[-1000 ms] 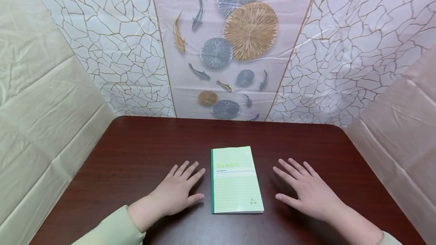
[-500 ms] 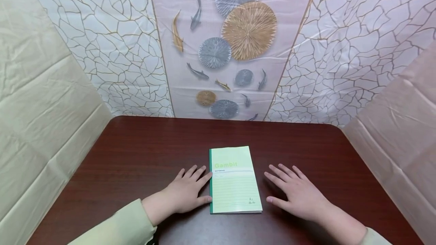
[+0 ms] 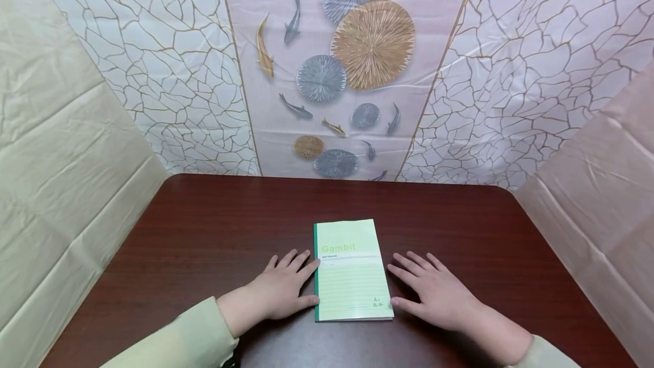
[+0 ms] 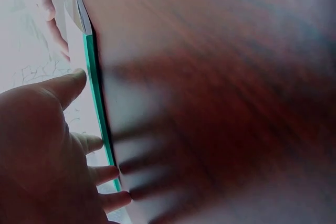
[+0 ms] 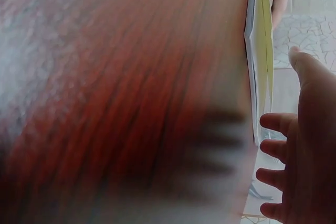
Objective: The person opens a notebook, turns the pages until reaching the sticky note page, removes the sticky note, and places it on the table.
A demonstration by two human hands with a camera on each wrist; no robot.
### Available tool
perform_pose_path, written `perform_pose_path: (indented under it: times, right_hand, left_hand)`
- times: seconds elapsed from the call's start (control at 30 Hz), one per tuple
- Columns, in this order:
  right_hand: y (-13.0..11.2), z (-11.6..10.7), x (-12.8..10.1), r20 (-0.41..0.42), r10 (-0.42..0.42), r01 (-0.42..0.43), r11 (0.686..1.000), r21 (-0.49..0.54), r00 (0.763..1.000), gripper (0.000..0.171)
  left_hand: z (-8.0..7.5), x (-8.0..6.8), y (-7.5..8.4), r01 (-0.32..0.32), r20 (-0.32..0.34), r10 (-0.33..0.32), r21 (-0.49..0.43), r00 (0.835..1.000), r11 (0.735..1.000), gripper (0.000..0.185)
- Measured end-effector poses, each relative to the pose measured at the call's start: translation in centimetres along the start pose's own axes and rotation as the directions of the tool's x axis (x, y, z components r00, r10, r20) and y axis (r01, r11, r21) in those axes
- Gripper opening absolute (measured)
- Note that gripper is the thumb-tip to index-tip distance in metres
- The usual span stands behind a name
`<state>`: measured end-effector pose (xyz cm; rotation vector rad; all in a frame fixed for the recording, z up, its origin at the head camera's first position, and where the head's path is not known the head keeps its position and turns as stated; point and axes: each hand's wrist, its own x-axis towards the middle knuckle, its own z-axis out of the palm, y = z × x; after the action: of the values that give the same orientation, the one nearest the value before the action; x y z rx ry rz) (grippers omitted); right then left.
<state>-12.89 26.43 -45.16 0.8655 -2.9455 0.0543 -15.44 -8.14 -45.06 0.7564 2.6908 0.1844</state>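
Left hand (image 3: 278, 294) lies flat on the dark red-brown tabletop (image 3: 204, 226), palm down, at the left of the notebook (image 3: 351, 270); its fingers (image 3: 293, 260) are straight and spread, grasping nothing. Index fingertip and thumb tip reach the green spine edge of the notebook; the left wrist view shows the thumb right at that spine, though contact cannot be confirmed there. A pale green sleeve (image 3: 179, 339) covers the left forearm. Notebook: pale green cover, darker green spine strip on its left side, closed, lying flat near the centre of the tabletop, towards the near edge, long side running near to far. Cover carries the printed word "Gambit" and ruled lines; smaller print is too small to read. Right hand (image 3: 434, 294) lies flat on the tabletop just right of the notebook, palm down, fingers (image 3: 409, 263) extended and relaxed, holding nothing; its thumb tip sits at the notebook's near right corner. The right wrist view shows the page edges of the notebook beside this thumb. Beyond the far edge of the tabletop hangs a backdrop (image 3: 352, 67) printed with crackle lines, round discs and fish.
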Motion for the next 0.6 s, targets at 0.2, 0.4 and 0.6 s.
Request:
perform_pose_path:
  times: [0.2, 0.4, 0.6]
  right_hand:
    - [-0.21, 0.25, 0.47, 0.009, -0.003, 0.003, 1.0, 0.01, 1.0, 0.074]
    - [-0.33, 0.42, 0.74, 0.022, 0.003, -0.003, 1.0, 0.019, 1.0, 0.075]
    - [-0.25, 0.58, 0.87, 0.021, 0.003, -0.004, 1.0, 0.017, 1.0, 0.076]
  left_hand:
    - [0.21, 0.17, 0.02, -0.006, -0.019, 0.006, 0.024, 1.0, 1.0, 0.078]
    - [0.32, 0.15, 0.17, -0.007, -0.031, 0.008, 0.03, 0.999, 1.0, 0.078]
    - [0.27, 0.06, 0.28, -0.004, -0.032, 0.005, 0.032, 0.999, 0.999, 0.078]
